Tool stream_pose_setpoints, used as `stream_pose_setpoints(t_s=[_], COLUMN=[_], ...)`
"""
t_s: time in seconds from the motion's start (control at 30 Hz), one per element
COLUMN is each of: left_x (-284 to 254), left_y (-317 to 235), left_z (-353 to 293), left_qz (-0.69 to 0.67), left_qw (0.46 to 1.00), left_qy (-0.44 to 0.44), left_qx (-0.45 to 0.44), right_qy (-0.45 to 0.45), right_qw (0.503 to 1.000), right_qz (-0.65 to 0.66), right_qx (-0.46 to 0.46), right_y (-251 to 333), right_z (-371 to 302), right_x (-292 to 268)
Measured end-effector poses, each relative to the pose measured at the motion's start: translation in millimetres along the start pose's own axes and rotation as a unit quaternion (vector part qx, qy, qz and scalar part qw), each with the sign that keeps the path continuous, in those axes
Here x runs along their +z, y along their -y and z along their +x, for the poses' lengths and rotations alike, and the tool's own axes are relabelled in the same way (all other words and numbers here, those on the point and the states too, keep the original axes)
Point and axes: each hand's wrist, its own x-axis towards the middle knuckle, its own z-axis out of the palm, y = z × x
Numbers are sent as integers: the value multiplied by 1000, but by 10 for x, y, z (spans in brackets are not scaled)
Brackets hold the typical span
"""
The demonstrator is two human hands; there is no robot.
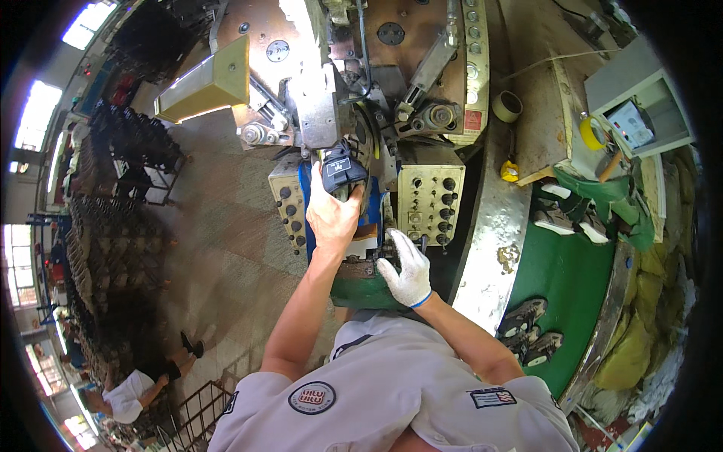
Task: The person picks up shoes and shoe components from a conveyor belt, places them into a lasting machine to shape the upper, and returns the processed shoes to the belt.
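A dark shoe upper [345, 170] with a pale label sits beneath the metal head [316, 113] of a large machine. My bare left hand [333, 220] grips it from the near side, thumb and fingers on either side of it. What lies under the shoe upper is hidden. In a white glove with a blue cuff, my right hand [408, 271] is beside the front of the machine, thumb apart and fingers stretched out. It holds nothing that I can see. Just beyond it stands a control box [431, 203] with rows of knobs.
A second knobbed box [288, 207] flanks the machine on the left. At the right, a green conveyor belt [565, 264] with a metal edge [493, 256] carries several shoes [531, 331]. Tape rolls lie near a wooden bench [550, 113]. Shoe racks [128, 151] and another person [128, 395] are at left.
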Motion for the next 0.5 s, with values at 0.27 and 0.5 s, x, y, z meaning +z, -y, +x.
stream_pose_setpoints(t_s=[0.27,0.5], left_x=[-3,26], left_y=[-178,-61], left_z=[-63,38], left_qz=[23,7], left_qw=[999,996], left_qy=[0,23], left_qx=[-24,-81], right_qy=[-10,-16], right_qw=[999,999], right_qz=[31,34], right_qx=[-22,-1], right_y=[-31,-29], right_z=[-22,-69], right_x=[-23,-29])
